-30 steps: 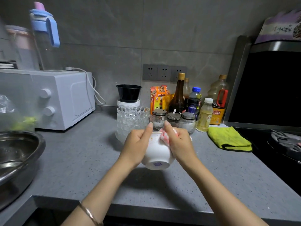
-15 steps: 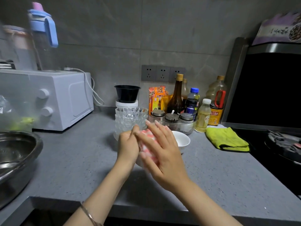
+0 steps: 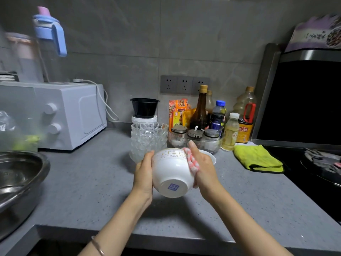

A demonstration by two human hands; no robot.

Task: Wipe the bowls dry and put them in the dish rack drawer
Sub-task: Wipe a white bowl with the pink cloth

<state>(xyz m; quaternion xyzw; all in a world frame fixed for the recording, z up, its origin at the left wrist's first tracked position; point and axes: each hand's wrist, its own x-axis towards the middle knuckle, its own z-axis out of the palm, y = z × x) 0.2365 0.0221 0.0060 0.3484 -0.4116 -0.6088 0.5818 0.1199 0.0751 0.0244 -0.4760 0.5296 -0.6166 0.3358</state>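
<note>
Grey stone counter point(image 3: 83, 182) runs across the kitchen. A white oven point(image 3: 70, 115) sits at the left, a steel basin point(image 3: 20, 174) in front of it. Glass bowls point(image 3: 149, 137) stand stacked at the back. Just in front, the white bowl point(image 3: 171, 169) is up off the counter, tipped so its bottom faces us. The left hand point(image 3: 143, 174) wraps round one side. The right hand point(image 3: 204, 169) holds a pink cloth point(image 3: 191, 162) tight on the other side. The bottom has a blue square mark point(image 3: 173, 186), too small to read.
</note>
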